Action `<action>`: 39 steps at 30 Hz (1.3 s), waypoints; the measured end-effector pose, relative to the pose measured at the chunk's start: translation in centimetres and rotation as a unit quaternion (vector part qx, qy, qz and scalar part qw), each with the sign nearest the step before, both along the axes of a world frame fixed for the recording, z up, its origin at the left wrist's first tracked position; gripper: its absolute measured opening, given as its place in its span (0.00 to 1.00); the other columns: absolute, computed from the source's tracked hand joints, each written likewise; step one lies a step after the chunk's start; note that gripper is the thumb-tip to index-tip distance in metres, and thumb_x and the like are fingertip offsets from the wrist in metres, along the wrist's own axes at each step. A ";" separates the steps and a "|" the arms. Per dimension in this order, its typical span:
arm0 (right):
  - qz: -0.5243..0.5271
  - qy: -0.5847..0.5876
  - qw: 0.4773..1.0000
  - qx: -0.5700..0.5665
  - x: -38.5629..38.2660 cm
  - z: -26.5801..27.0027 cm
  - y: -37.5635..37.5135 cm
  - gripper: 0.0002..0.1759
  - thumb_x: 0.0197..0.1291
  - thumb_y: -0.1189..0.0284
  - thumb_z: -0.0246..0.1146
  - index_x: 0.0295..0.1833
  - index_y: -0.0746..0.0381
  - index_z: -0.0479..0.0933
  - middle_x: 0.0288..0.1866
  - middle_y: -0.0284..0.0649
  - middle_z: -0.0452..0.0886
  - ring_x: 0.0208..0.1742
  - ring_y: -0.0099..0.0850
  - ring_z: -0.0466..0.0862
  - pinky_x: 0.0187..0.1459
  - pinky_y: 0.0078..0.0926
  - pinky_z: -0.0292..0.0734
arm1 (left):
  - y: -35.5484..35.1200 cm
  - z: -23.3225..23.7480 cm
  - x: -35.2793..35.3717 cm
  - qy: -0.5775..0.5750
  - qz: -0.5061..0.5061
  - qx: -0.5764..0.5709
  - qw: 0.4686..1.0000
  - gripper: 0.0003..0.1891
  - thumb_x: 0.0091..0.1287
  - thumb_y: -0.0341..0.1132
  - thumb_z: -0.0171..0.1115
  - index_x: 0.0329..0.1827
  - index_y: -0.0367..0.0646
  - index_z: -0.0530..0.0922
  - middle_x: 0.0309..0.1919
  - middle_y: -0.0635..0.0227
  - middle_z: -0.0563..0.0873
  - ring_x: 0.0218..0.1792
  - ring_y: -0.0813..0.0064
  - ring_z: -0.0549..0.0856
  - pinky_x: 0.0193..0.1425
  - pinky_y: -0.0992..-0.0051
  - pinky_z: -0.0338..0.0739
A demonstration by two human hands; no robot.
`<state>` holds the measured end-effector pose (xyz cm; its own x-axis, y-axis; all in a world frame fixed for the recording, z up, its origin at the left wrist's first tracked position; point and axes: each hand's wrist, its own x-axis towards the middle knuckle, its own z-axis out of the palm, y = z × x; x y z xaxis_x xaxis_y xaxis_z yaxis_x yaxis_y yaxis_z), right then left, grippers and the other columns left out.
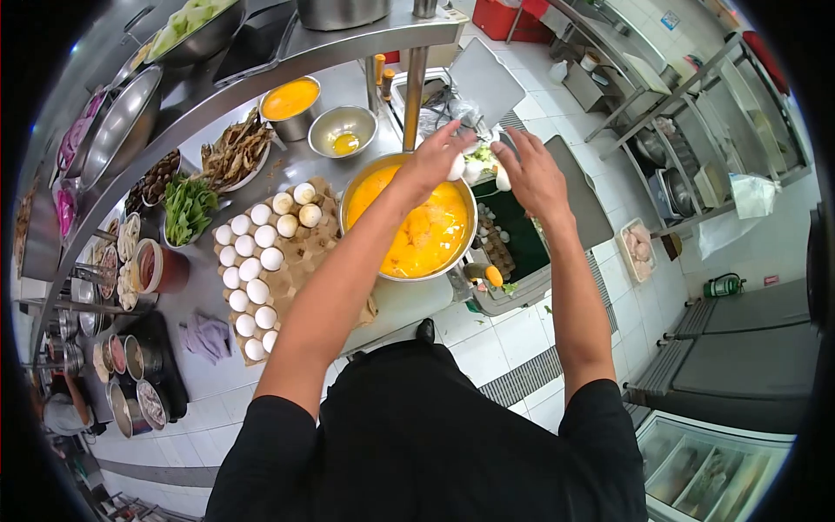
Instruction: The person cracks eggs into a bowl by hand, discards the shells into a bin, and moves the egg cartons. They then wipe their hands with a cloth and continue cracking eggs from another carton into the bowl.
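My left hand (pixel 435 161) reaches past the far right rim of a large metal bowl (pixel 470 228) full of yolks and beaten egg. A white eggshell (pixel 457 167) shows under its curled fingers. To the right, my right hand (pixel 533 174) is over the waste bin (pixel 531 252), fingers bent, with another white eggshell (pixel 503 179) at its thumb side. Pale and green scraps (pixel 477 162) show between the hands. Left of the bowl lies a cardboard egg tray (pixel 291 283), with white eggs (pixel 270 258) on its left and far parts and bare cups nearer the bowl.
Behind the bowl stand a pot of orange liquid (pixel 290 100) and a small bowl (pixel 343 130) with some yolk. Leafy greens (pixel 189 209) and a purple cloth (pixel 205 331) lie left. A metal shelf (pixel 348 48) crosses above the counter. An orange-handled tool (pixel 492 276) rests by the bin.
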<state>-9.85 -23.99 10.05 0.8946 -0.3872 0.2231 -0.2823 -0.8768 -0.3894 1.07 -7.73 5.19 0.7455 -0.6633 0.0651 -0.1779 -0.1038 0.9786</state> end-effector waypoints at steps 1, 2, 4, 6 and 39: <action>0.056 -0.018 0.997 0.042 -0.2 -0.2 0.6 0.30 0.71 0.52 0.58 0.72 0.58 0.72 0.70 0.53 0.74 0.68 0.48 0.77 0.65 0.44 0.73 | -0.8 0.1 -0.1 0.200 -0.028 -0.134 0.970 0.41 0.70 0.56 0.63 0.79 0.43 0.61 0.60 0.59 0.77 0.55 0.66 0.82 0.61 0.64 0.76; 0.112 -0.037 0.989 0.085 -0.2 -0.7 1.4 0.30 0.71 0.53 0.59 0.72 0.58 0.71 0.68 0.52 0.76 0.66 0.49 0.78 0.64 0.44 0.74 | -1.2 0.1 -0.1 0.389 -0.053 -0.259 0.882 0.46 0.72 0.62 0.59 0.82 0.42 0.54 0.61 0.61 0.76 0.56 0.68 0.80 0.63 0.65 0.75; 0.151 -0.109 0.980 0.070 0.7 -2.7 3.4 0.27 0.68 0.61 0.63 0.69 0.57 0.72 0.56 0.51 0.80 0.55 0.49 0.83 0.55 0.42 0.79 | -0.6 -0.2 -0.3 0.399 -0.075 -0.261 0.876 0.46 0.73 0.66 0.53 0.82 0.41 0.52 0.61 0.61 0.74 0.57 0.68 0.79 0.65 0.65 0.74; 0.158 -0.138 0.946 0.246 3.4 -5.7 3.3 0.25 0.68 0.65 0.63 0.68 0.60 0.72 0.49 0.49 0.82 0.46 0.43 0.85 0.45 0.37 0.81 | 1.0 -1.1 -0.4 0.363 -0.078 -0.248 0.895 0.42 0.75 0.62 0.54 0.81 0.41 0.54 0.61 0.61 0.75 0.57 0.67 0.79 0.65 0.65 0.74; 0.223 0.026 0.961 0.160 3.3 -3.6 7.3 0.24 0.59 0.63 0.72 0.57 0.65 0.83 0.45 0.52 0.87 0.45 0.42 0.88 0.51 0.36 0.80 | 11.2 -1.2 0.0 -0.258 0.057 0.120 0.957 0.14 0.63 0.27 0.65 0.52 0.40 0.86 0.38 0.63 0.86 0.35 0.71 0.85 0.42 0.74 0.80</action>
